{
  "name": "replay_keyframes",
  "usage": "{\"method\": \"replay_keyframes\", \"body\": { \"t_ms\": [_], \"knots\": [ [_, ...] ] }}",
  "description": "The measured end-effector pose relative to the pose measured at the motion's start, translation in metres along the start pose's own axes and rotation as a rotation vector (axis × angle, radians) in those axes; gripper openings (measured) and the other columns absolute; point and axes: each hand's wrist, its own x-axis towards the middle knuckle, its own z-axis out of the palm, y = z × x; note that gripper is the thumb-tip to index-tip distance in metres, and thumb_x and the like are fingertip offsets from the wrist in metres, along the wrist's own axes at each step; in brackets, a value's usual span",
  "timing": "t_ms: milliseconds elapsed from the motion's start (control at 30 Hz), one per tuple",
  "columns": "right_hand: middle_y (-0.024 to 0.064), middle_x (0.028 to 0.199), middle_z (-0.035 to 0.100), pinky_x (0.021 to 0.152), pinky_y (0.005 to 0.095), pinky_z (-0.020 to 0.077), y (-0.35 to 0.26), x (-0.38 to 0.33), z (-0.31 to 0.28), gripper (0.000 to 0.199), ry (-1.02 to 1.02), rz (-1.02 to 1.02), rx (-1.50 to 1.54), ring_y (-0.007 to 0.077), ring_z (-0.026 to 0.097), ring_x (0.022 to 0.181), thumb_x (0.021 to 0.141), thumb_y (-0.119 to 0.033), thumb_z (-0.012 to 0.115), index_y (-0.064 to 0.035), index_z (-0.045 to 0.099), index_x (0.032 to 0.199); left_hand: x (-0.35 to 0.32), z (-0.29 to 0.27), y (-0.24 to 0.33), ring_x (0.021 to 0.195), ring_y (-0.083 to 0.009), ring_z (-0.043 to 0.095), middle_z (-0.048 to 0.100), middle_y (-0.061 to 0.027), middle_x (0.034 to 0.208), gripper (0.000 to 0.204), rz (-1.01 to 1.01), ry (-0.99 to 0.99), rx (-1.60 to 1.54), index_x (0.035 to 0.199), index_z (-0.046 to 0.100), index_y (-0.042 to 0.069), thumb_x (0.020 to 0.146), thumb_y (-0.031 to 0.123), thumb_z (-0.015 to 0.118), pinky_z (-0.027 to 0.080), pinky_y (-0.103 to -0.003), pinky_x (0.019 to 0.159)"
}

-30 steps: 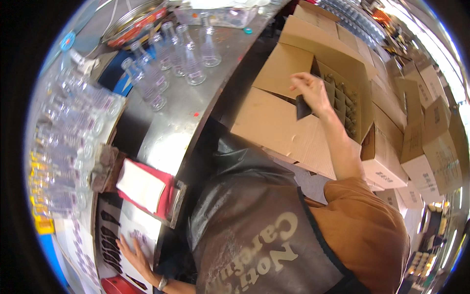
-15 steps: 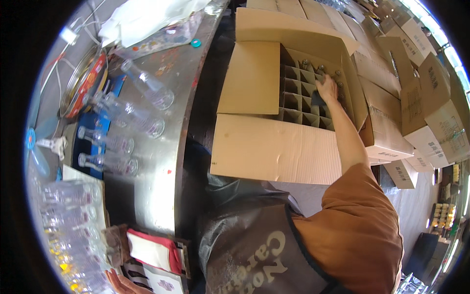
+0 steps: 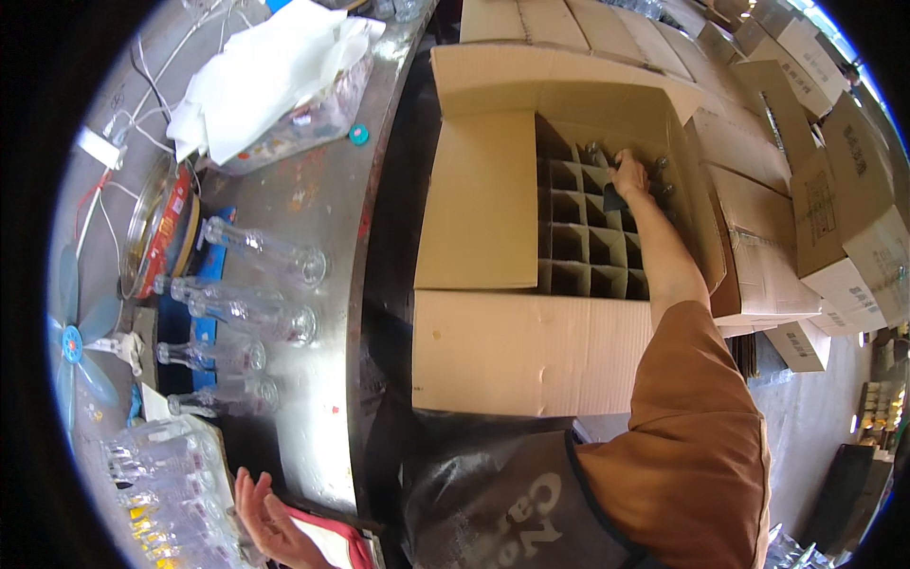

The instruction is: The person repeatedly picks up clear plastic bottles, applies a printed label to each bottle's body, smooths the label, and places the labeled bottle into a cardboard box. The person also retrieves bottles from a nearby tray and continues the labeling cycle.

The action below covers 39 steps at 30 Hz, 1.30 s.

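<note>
My right hand [image 3: 628, 175] reaches into an open cardboard box [image 3: 531, 351] split into cells by a cardboard grid [image 3: 583, 247]. Its fingers curl down over a far cell, among a few dark bottle tops [image 3: 662, 166]. What the fingers hold is hidden. My left hand [image 3: 268, 520] rests with fingers spread on the near edge of the metal counter [image 3: 332, 218], beside a red-edged pad [image 3: 334, 542]. Several clear glass bottles [image 3: 270, 256] lie on their sides on the counter, left of the box.
A plastic bag with white paper [image 3: 275, 85] lies at the counter's far end. A round red tin [image 3: 161, 232] and a small blue fan [image 3: 71, 346] are at the left. Closed cardboard boxes [image 3: 834, 209] are stacked right of the open box. More clear bottles [image 3: 161, 474] stand at the lower left.
The view has swung toward the box. My right hand has pushed further into the far cells. My left hand, out of sight half a second ago, shows again at the lower edge.
</note>
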Motion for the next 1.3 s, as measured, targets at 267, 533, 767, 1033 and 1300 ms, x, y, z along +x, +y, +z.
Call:
{"method": "replay_keyframes", "body": {
  "t_ms": [267, 533, 767, 1033, 1300],
  "knots": [
    [0.0229, 0.093, 0.067, 0.083, 0.0517, 0.0477, -0.010, 0.023, -0.078, 0.016, 0.254, -0.081, -0.041, 0.0435, 0.063, 0.095, 0.092, -0.014, 0.058, -0.0044, 0.061, 0.104, 0.042, 0.075, 0.055, 0.096, -0.0246, 0.069, 0.062, -0.0165, 0.127, 0.030, 0.345, -0.267, -0.177, 0.122, 0.061, -0.001, 0.092, -0.004, 0.057, 0.054, -0.034, 0.085],
    [0.0218, 0.142, 0.050, 0.104, 0.0512, 0.0447, 0.008, 0.021, -0.050, 0.048, -0.070, -0.017, -0.095, 0.0402, 0.051, 0.127, 0.096, -0.019, 0.053, -0.0141, 0.047, 0.144, 0.056, 0.108, 0.089, 0.093, -0.0235, 0.071, 0.066, -0.0157, 0.122, 0.028, 0.442, -0.439, -0.229, 0.114, 0.065, 0.000, 0.086, -0.003, 0.062, 0.055, -0.033, 0.079],
    [0.0233, 0.124, 0.062, 0.094, 0.0531, 0.0514, 0.016, 0.021, -0.025, 0.032, -0.026, 0.113, -0.111, 0.0398, 0.062, 0.113, 0.099, -0.019, 0.054, -0.0068, 0.059, 0.129, 0.064, 0.117, 0.086, 0.092, -0.0233, 0.072, 0.067, -0.0161, 0.119, 0.028, 0.278, -0.519, -0.279, 0.112, 0.066, 0.000, 0.084, -0.005, 0.062, 0.056, -0.032, 0.081],
    [0.0176, 0.113, 0.065, 0.080, 0.0521, 0.0527, 0.000, 0.010, -0.081, 0.017, 0.387, -0.138, -0.157, 0.0410, 0.067, 0.094, 0.090, -0.020, 0.066, -0.0073, 0.068, 0.102, 0.071, 0.143, 0.096, 0.095, -0.0248, 0.071, 0.065, -0.0178, 0.122, 0.032, 0.322, -0.619, -0.382, 0.115, 0.064, -0.001, 0.084, -0.003, 0.069, 0.057, -0.033, 0.083],
    [0.0098, 0.103, 0.066, 0.057, 0.0357, 0.0524, -0.123, -0.134, -0.199, 0.012, 0.722, -0.623, 0.258, 0.0257, 0.063, 0.064, 0.083, -0.006, 0.069, -0.0052, 0.060, 0.090, 0.073, 0.191, 0.146, 0.109, -0.0367, 0.064, 0.063, -0.0200, 0.123, 0.052, 0.616, -0.595, -0.369, 0.129, 0.057, 0.000, 0.081, 0.010, 0.076, 0.052, -0.039, 0.094]
  ]
}}
